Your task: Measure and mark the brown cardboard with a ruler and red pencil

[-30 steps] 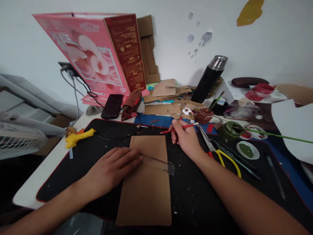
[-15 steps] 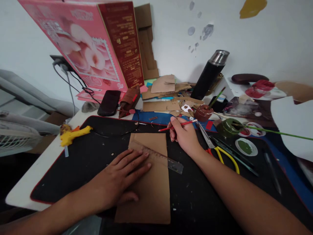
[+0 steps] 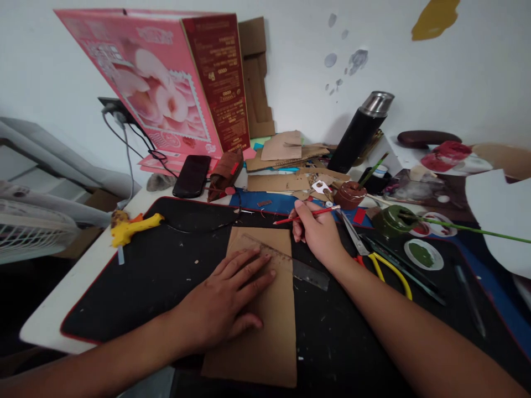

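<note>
A rectangular piece of brown cardboard [image 3: 274, 337] lies on the black mat before me. Across its upper part a clear plastic ruler [image 3: 305, 272] rests at a slant, its right end reaching past the cardboard onto the mat. My left hand [image 3: 232, 293] is spread flat, fingertips on the ruler and the palm side over the cardboard. Just beyond the cardboard's upper right corner, my right hand [image 3: 317, 229] is closed around a red pencil [image 3: 286, 220], whose tip points left. Scissors with yellow handles [image 3: 379, 264] lie right beside my right forearm.
A yellow glue gun [image 3: 135, 226] lies at the mat's left. Behind stand a pink box [image 3: 153, 83], a phone [image 3: 191, 176], cardboard scraps [image 3: 277, 182] and a black thermos [image 3: 360, 132]. Paint jars [image 3: 392, 221], a paint-filled lid [image 3: 423, 254] and a pen [image 3: 470, 298] are at the right.
My left hand has slid right across the cardboard, and the ruler has shifted right with it. My right hand still holds the pencil in about the same place. The camera view has shifted slightly.
</note>
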The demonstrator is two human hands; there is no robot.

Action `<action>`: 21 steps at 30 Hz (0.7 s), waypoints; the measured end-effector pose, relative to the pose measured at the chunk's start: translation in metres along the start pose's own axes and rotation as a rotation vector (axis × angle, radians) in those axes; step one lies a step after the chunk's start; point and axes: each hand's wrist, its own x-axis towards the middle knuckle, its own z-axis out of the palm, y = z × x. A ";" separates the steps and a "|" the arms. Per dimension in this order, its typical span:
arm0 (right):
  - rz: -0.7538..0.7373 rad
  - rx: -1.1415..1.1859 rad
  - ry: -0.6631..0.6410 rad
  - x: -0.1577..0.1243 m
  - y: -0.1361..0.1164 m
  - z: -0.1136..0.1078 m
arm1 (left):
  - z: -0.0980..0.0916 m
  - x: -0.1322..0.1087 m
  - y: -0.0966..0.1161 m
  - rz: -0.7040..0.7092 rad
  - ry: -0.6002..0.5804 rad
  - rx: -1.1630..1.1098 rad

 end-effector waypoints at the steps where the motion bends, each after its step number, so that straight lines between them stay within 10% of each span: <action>1: 0.001 0.001 0.001 0.000 0.000 0.000 | 0.002 0.002 0.001 -0.011 0.009 -0.001; 11: 0.048 0.051 0.009 0.003 0.001 -0.002 | 0.011 0.030 0.017 -0.076 0.096 -0.014; 21: 0.071 0.062 -0.013 0.004 0.002 -0.003 | -0.005 -0.005 -0.014 0.032 0.178 -0.090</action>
